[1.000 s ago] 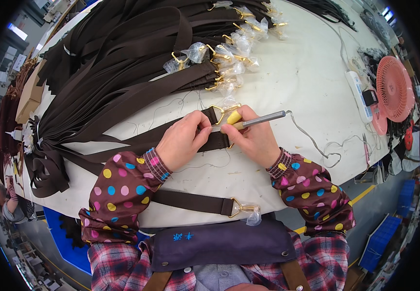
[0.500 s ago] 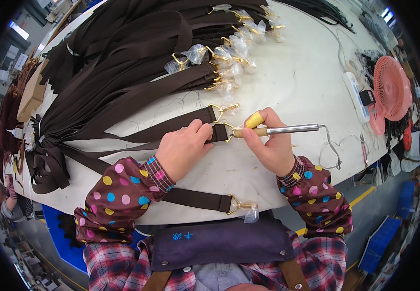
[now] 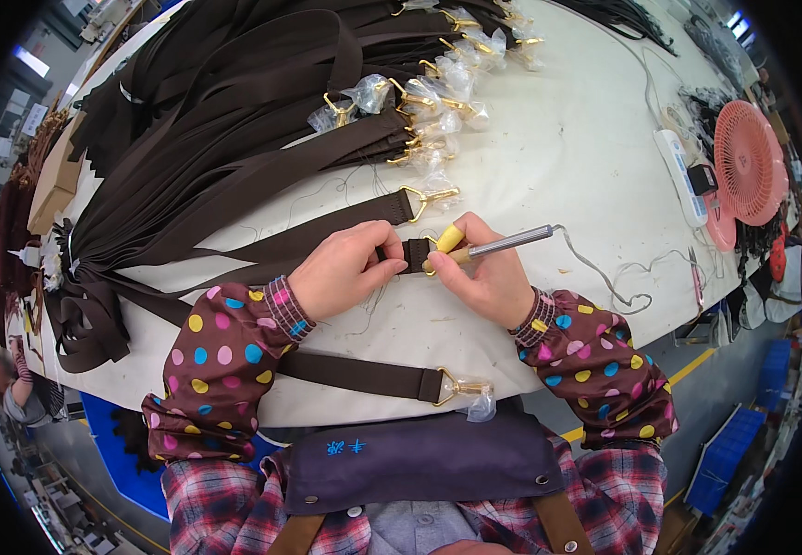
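Observation:
My left hand (image 3: 350, 268) is closed on a dark brown webbing strap (image 3: 416, 254), pinching it just behind its stitched end. A gold metal ring (image 3: 429, 255) at that end is partly hidden by my right fingers. In my right hand (image 3: 486, 277) is a corded pen-shaped tool (image 3: 512, 242), with a wooden grip and a metal barrel; its tip is hidden at the ring. A yellow finger cover (image 3: 450, 238) sits on one right finger. Just beyond lies another strap (image 3: 327, 227) with a gold clasp (image 3: 427, 201). Nearer me, a strap (image 3: 364, 376) ends in a plastic-wrapped clasp (image 3: 466, 388).
A big bundle of brown straps (image 3: 225, 120) covers the table's far left, its clasps bagged in clear plastic (image 3: 456, 83). On the right are a pink fan (image 3: 749, 162), a white power strip (image 3: 680, 176) and the tool's cord (image 3: 595, 270). Loose threads lie on the white table (image 3: 567, 166).
Both hands have shifted left, with the strap end. The tool's barrel has tilted upward to the right, and my right fingers have closed in over the ring.

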`<move>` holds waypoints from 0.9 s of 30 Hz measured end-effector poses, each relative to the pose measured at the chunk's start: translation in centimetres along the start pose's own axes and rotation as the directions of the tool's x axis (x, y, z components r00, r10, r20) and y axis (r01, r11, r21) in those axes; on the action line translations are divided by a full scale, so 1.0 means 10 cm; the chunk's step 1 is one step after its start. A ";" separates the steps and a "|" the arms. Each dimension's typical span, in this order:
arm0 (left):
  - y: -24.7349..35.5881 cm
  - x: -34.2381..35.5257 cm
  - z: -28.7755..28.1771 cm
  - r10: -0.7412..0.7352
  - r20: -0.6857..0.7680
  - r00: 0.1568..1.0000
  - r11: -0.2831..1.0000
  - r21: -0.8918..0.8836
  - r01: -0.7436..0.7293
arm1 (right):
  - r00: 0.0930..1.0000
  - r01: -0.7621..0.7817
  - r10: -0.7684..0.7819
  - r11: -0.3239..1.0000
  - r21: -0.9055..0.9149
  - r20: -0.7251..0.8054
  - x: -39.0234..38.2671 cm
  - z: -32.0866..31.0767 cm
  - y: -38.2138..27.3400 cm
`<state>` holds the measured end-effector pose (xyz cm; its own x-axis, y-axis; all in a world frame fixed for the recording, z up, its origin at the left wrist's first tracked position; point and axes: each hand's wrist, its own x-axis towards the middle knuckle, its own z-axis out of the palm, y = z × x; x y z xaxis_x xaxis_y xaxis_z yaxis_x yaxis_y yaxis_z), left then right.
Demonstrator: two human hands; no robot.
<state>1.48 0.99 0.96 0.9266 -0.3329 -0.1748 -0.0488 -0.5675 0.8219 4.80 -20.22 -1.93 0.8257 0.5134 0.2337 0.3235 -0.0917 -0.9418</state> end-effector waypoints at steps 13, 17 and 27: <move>0.03 -0.01 -0.02 -0.029 0.009 1.000 0.999 -0.036 0.030 | 0.998 -0.009 0.020 0.986 -0.166 0.063 0.01 -0.02 -0.06; 0.00 -0.01 -0.01 -0.006 0.000 1.000 1.000 -0.023 0.006 | 0.997 -0.016 0.030 0.980 -0.198 0.068 0.01 -0.01 -0.06; 0.02 -0.01 -0.02 -0.035 0.009 0.999 0.999 -0.029 0.036 | 0.997 -0.013 0.032 0.971 -0.238 0.074 0.01 -0.01 -0.06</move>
<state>1.47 1.00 1.25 0.9243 -0.3196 -0.2087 -0.0052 -0.5571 0.8304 4.77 -20.20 -1.30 0.7991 0.5721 0.1848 0.4130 -0.2989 -0.8603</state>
